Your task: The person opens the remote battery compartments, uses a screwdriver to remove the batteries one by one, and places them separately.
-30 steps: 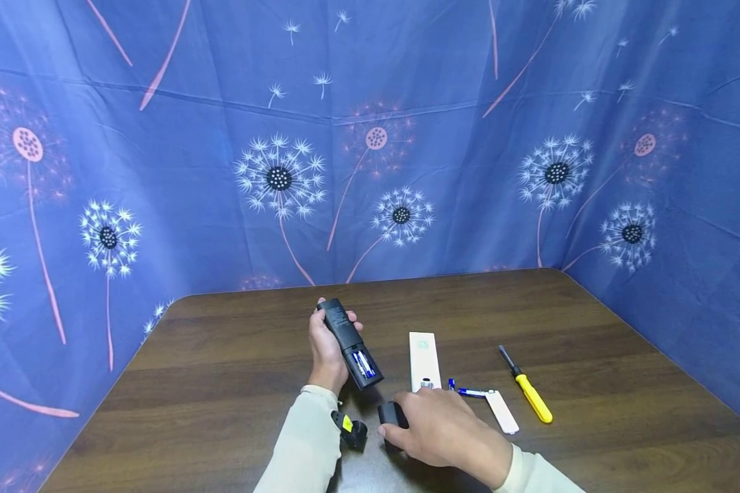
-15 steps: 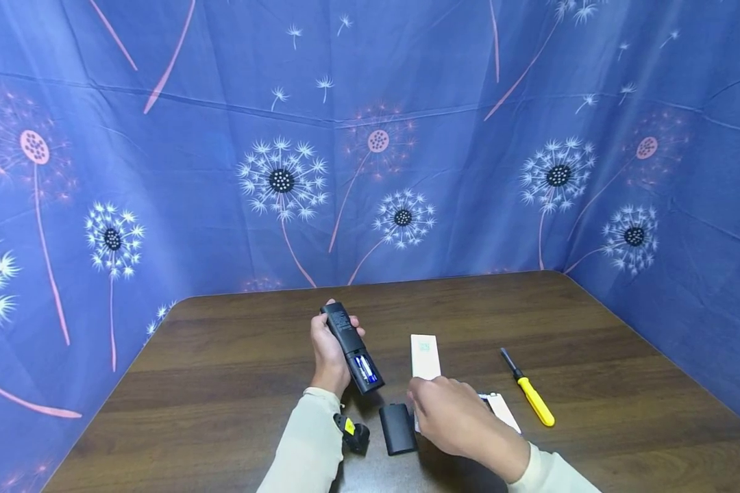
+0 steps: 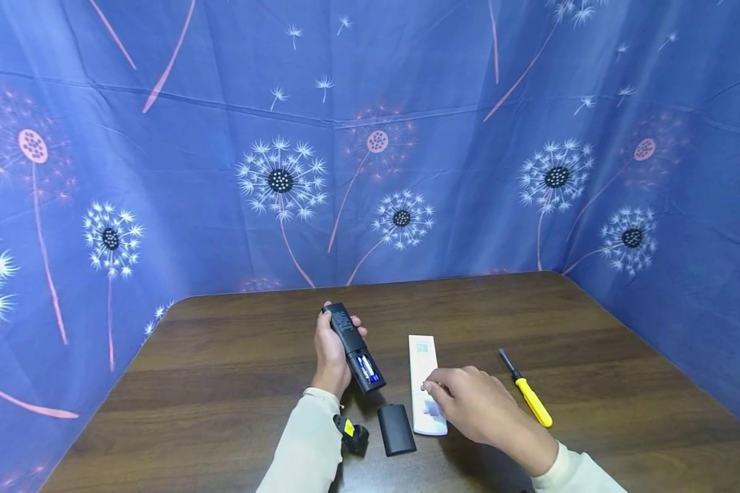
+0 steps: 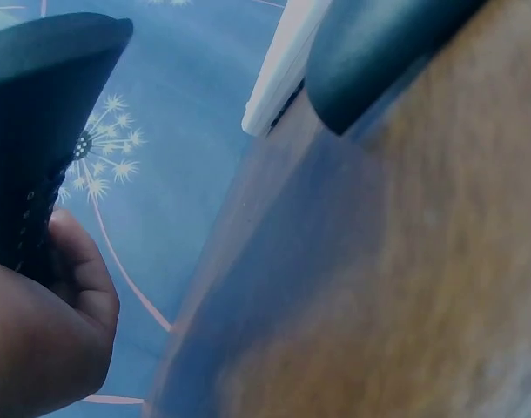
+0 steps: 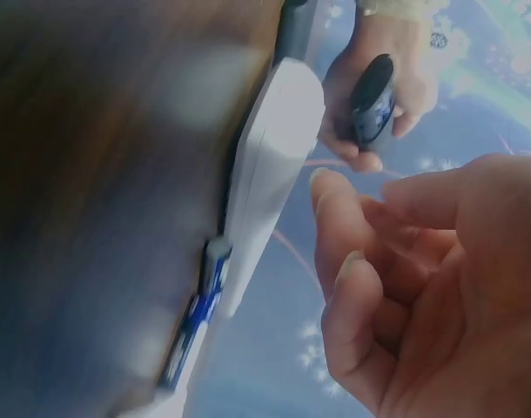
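Note:
My left hand (image 3: 333, 356) grips a black remote control (image 3: 345, 332), its back facing up. Blue-and-white batteries (image 3: 366, 368) lie in the remote's uncovered compartment. Over the lower part of a white remote control (image 3: 423, 363), my right hand (image 3: 477, 407) hovers with loosely curled fingers. In the right wrist view nothing shows between those fingers (image 5: 339, 218), which are apart from the white remote. A black battery cover (image 3: 397, 430) lies on the table just left of the white remote.
A yellow-handled screwdriver (image 3: 533, 400) lies on the wooden table (image 3: 240, 383) to the right. Beside the white remote, the right wrist view shows blue batteries (image 5: 196, 318) and part of a white piece (image 5: 161, 405), both hidden behind my right hand in the head view.
My right hand has let go of the black battery cover, leaving it on the table, and moved right across the white remote. My left hand keeps the black remote nearly in place.

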`<state>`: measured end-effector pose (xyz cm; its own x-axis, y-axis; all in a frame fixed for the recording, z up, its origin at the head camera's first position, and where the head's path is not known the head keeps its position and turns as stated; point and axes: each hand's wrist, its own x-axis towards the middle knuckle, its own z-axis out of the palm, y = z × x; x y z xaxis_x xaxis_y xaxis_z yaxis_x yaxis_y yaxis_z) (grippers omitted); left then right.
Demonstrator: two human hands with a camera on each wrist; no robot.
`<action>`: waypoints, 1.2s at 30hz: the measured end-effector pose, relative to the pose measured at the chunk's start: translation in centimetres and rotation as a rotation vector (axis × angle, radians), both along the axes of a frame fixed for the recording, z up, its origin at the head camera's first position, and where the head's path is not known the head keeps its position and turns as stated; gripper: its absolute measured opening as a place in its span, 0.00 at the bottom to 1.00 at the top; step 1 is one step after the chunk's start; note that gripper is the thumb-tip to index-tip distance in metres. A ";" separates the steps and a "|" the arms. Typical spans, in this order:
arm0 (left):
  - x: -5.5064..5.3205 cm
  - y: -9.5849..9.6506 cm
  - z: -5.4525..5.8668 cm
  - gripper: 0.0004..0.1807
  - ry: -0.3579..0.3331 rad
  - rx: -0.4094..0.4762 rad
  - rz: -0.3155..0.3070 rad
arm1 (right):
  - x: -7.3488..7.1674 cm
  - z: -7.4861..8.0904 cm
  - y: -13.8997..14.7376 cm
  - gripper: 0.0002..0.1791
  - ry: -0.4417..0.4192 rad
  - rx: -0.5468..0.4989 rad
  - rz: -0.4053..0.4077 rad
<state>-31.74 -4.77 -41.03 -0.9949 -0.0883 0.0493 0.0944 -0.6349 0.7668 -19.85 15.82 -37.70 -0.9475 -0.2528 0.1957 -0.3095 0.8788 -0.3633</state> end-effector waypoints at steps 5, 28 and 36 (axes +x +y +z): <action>0.0 0.0 -0.1 0.24 0.014 -0.050 0.019 | -0.3 0.0 1.4 0.12 0.008 0.005 -0.003; 0.0 -0.5 -0.3 0.27 0.030 -0.145 0.009 | -2.1 -0.5 6.2 0.13 -0.041 0.105 -0.122; 0.0 -0.6 -0.5 0.27 0.020 -0.186 0.038 | -2.6 0.2 7.4 0.16 -0.055 0.126 -0.146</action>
